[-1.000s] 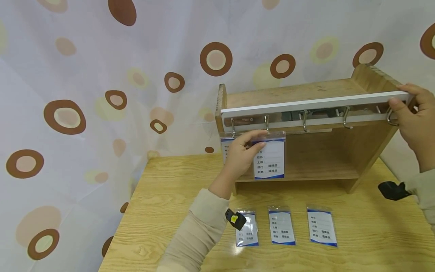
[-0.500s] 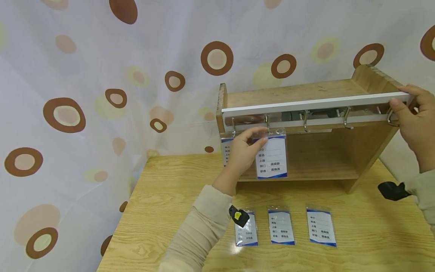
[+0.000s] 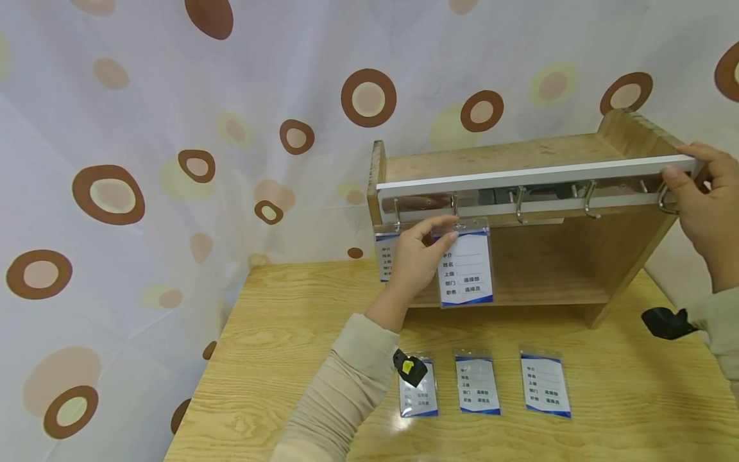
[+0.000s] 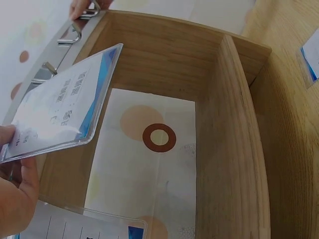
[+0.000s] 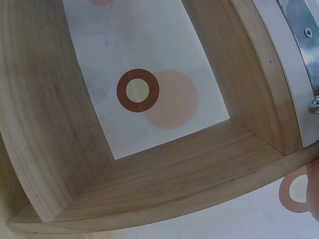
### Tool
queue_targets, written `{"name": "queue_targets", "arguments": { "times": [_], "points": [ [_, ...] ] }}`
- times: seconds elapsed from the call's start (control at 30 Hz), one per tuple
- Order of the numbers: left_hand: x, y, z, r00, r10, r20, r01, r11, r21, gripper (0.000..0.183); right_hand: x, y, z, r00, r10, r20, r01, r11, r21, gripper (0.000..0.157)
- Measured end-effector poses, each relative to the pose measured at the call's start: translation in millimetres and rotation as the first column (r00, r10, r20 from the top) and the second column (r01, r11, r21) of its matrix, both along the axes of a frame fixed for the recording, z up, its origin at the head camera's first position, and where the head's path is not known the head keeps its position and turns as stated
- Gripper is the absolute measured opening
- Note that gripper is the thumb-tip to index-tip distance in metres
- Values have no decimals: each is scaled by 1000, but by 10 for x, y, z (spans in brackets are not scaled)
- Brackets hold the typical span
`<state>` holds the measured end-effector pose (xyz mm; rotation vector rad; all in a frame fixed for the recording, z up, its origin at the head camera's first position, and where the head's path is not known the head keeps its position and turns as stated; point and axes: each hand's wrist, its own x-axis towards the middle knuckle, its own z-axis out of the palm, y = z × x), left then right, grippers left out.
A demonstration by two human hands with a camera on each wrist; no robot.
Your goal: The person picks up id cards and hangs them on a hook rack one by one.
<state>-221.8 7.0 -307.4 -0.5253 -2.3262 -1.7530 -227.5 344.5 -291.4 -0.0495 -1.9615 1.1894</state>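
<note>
My left hand (image 3: 417,255) pinches the top left edge of a clear-sleeved badge (image 3: 466,268) with thumb and fingers, just below the second hook (image 3: 455,204) of a hook rail (image 3: 491,196). Whether the hook passes through the badge's slot is hidden by my fingers. In the left wrist view this badge (image 4: 62,102) stands out at a tilt from the rail. Another badge (image 3: 385,260) hangs at the first hook (image 3: 396,212), partly behind my left hand. My right hand (image 3: 711,205) grips the rail's right end, thumb in front, beside the last hook (image 3: 665,199).
The rail is on the front of a wooden shelf (image 3: 548,256) standing on a wood-grain table (image 3: 277,359). Three more badges lie in a row before it: left (image 3: 420,401), middle (image 3: 478,385) and right (image 3: 546,385). A dotted curtain (image 3: 173,115) hangs behind.
My left hand has moved slightly right and up with the badge, to the second hook. My right hand has stayed on the rail's end.
</note>
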Motion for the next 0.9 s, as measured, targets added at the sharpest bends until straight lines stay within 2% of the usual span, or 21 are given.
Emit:
{"name": "queue_targets", "arguments": {
  "times": [0.23, 0.47, 0.7, 0.9],
  "points": [
    [-7, 0, 1, 1000, -14, -9, 14, 999, 38, 21, 4, -19, 11, 1000, -5, 18, 5, 1000, 3, 33],
    [3, 3, -17, 999, -29, -15, 30, 998, 53, 21, 2, -6, 5, 1000, 11, -2, -11, 1000, -6, 32],
    [-19, 22, -49, 998, -27, -62, 31, 998, 61, 21, 15, -6, 15, 1000, 11, -24, -11, 1000, 10, 31],
    [-35, 21, -99, 997, -8, -82, 14, 997, 73, 19, 35, -16, 5, 999, 22, 37, -22, 1000, -22, 32]
  ]
}}
